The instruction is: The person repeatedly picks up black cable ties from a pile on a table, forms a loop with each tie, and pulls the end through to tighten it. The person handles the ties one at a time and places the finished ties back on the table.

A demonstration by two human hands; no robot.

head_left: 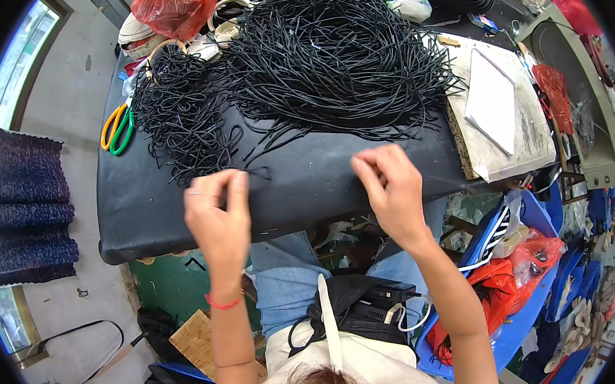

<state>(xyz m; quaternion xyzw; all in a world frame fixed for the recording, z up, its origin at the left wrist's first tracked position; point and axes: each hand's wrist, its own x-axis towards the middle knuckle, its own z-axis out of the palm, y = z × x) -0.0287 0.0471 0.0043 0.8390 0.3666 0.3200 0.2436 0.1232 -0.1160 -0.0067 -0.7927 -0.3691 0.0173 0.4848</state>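
Note:
My left hand [217, 211] is above the table's near edge, its fingers curled toward the thumb. It is closest to a small heap of knotted black cords [186, 111]. A thin cord curls beside its fingertips; I cannot tell whether the fingers hold it. To the right, my right hand [395, 189] has thumb and index finger pressed together in a pinch, with anything between them hidden or too small to see. Beyond both hands lies a large pile of long, straighter black cords [333, 54], their loose ends pointing toward me.
Scissors [119, 128] with orange and green handles lie at the black table's [307, 185] left edge. A worn board [531, 133] bearing a white pad [491, 104] sits on the right. Red plastic bags [174, 12] stand at the back left. A blue chair [411, 349] with bags is beside me.

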